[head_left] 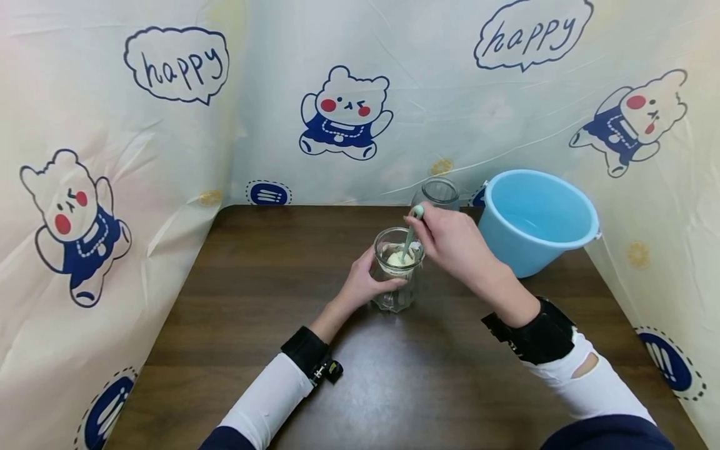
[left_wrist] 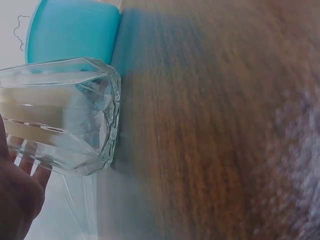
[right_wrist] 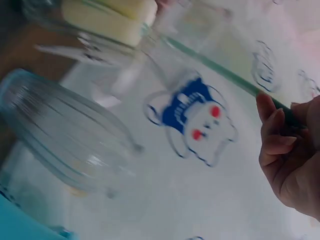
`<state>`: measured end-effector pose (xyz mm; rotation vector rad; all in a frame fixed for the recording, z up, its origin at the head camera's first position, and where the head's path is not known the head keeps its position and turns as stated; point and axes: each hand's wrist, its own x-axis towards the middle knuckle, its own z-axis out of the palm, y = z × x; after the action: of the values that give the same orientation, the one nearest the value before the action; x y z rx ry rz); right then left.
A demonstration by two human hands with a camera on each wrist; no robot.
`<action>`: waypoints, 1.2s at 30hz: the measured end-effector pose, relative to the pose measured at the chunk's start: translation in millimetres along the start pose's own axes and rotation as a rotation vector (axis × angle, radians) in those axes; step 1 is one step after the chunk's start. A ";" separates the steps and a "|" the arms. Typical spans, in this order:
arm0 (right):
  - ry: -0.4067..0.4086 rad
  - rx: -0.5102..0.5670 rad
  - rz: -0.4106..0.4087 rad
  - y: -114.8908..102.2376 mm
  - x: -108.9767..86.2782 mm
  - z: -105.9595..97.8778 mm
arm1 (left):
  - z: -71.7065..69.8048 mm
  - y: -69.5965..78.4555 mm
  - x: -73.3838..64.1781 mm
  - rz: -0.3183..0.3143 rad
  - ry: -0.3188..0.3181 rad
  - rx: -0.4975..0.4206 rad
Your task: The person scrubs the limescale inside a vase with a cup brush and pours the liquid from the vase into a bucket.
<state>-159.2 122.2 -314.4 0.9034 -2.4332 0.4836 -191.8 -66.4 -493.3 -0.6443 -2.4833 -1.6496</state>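
My left hand (head_left: 365, 281) holds a clear glass jar (head_left: 395, 301) upright on the table, thumb in front and fingers around its far side. Above the rim, my right hand (head_left: 461, 244) grips the end of a sponge bottle brush by its thin green handle (right_wrist: 225, 74). The brush's pale cream sponge head (right_wrist: 112, 20) sits inside the jar. In the left wrist view, the jar (left_wrist: 95, 120) shows its faceted base, with the sponge blurred through the glass.
A second glass jar (head_left: 441, 192) stands behind the right hand. To its right is a light blue bucket (head_left: 523, 250). A patterned curtain (head_left: 270, 112) borders the brown wooden table (head_left: 253, 269) at the back and both sides.
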 end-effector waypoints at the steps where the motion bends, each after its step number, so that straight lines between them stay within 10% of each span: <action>1: 0.012 -0.003 -0.007 -0.9 1.9 -3.4 | -0.4 0.1 0.1 0.001 0.001 0.003; 36: -0.122 0.005 0.112 -3.3 9.6 2.0 | -0.7 -4.8 -1.4 0.026 0.012 -0.011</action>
<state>-163.9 114.1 -310.1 0.8237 -2.6053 0.4869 -192.5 -69.0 -497.5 -0.6624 -2.4490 -1.6544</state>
